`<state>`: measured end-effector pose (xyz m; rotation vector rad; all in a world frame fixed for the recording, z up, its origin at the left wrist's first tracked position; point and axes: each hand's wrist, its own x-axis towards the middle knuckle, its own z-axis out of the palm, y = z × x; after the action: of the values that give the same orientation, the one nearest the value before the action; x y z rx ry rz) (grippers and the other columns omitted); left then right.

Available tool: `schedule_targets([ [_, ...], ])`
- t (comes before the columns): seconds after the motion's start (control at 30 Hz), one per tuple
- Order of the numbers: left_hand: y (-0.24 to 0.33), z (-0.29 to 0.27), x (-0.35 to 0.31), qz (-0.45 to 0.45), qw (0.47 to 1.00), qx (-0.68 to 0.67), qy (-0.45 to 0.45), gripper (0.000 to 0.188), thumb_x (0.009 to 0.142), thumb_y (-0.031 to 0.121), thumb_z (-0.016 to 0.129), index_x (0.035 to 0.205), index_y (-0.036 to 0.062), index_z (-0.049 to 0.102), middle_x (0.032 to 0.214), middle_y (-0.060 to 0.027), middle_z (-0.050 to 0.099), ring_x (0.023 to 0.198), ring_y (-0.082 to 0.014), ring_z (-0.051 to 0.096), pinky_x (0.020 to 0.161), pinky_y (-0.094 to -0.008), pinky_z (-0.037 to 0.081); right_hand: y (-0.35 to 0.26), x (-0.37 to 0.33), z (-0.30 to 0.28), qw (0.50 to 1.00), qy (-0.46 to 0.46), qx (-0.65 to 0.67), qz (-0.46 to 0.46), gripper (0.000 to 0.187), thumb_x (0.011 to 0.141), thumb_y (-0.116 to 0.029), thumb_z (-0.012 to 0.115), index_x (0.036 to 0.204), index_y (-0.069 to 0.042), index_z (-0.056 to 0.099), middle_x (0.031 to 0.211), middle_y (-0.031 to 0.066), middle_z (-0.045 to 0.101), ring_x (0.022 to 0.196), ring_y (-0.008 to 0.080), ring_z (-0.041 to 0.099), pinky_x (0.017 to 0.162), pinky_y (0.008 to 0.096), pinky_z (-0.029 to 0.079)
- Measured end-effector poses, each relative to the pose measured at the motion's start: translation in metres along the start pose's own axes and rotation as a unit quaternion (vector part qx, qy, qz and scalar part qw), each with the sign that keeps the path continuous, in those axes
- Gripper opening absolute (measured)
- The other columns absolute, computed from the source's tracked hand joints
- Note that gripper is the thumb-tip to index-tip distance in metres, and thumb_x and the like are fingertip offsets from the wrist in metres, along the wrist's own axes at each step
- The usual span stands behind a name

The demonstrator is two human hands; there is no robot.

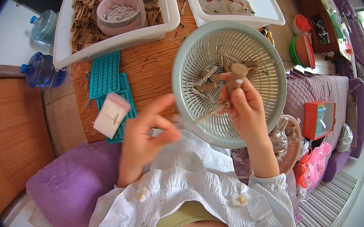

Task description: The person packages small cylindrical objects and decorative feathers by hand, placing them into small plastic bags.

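Observation:
My right hand (247, 106) is raised over a grey-green plastic colander (178, 82). Its fingers are closed round a brown spool-shaped piece (238, 70), which stands nearly upright and has a small white spot on its side. A bundle of pale strings (219, 108) trails from beside that hand toward the colander's near rim. In the colander lie more brown pieces (206, 88) with pale strings on them. My left hand (148, 131) is blurred by motion to the left of the colander. Its finger and thumb are apart, and no object shows between them.
Left of the colander lie teal moulded trays (105, 75) and a clear packet of white sheets (112, 115). Behind stand a white bin (170, 14) of brown pieces with a pink tub (106, 21) inside, and another white tray (268, 0). A pink basket (298, 134) sits at right.

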<state>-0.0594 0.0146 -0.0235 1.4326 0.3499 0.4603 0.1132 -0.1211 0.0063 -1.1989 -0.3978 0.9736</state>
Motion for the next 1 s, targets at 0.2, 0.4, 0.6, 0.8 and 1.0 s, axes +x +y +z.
schedule_targets([
  [0.2,0.011,0.035,0.016,0.053,0.991,0.108,0.059,0.019,0.075,0.013,0.067,0.087,-0.0008,0.059,0.074,-0.0055,0.064,0.063,-0.0105,0.060,0.053,-0.0202,0.047,0.008,-0.002,0.007,0.997,0.006,-0.071,-0.008,0.031,0.087,-0.008,0.049,0.117,0.000,0.048,0.094,0.0034,0.051,0.076,0.0062,0.051,0.065,0.0200,0.049],
  [0.4,0.009,0.039,0.021,-0.008,0.990,-0.027,0.142,0.024,0.078,0.010,0.064,0.096,-0.0001,0.051,0.070,-0.0070,0.063,0.062,-0.0084,0.059,0.053,-0.0180,0.046,0.009,-0.005,0.002,0.987,0.061,-0.137,-0.057,0.026,0.084,-0.001,0.053,0.109,0.003,0.053,0.100,0.0061,0.050,0.073,0.0089,0.054,0.065,0.0192,0.046],
  [0.6,0.010,0.034,0.020,-0.005,0.994,0.059,0.097,0.032,0.076,0.013,0.067,0.100,0.0007,0.049,0.070,-0.0071,0.064,0.064,-0.0075,0.060,0.055,-0.0184,0.047,-0.017,-0.027,0.000,0.844,0.179,-0.397,-0.312,0.032,0.070,0.002,0.066,0.102,0.002,0.058,0.087,0.0075,0.052,0.074,0.0131,0.053,0.065,0.0210,0.045],
  [0.8,0.017,0.036,0.017,0.026,0.988,0.129,0.078,0.034,0.074,0.015,0.069,0.100,0.0023,0.050,0.070,-0.0061,0.065,0.064,-0.0077,0.061,0.054,-0.0188,0.047,-0.030,-0.032,0.013,0.779,0.166,-0.434,-0.421,0.036,0.065,0.001,0.070,0.099,0.001,0.060,0.082,0.0096,0.053,0.071,0.0157,0.053,0.060,0.0223,0.044],
  [1.0,0.017,0.039,0.013,0.056,0.988,0.126,0.067,0.035,0.072,0.013,0.069,0.100,0.0035,0.051,0.069,-0.0072,0.065,0.063,-0.0119,0.064,0.053,-0.0200,0.048,-0.020,-0.027,0.012,0.849,0.144,-0.385,-0.333,0.038,0.064,0.001,0.070,0.101,0.000,0.060,0.084,0.0081,0.053,0.072,0.0154,0.053,0.061,0.0227,0.044],
])
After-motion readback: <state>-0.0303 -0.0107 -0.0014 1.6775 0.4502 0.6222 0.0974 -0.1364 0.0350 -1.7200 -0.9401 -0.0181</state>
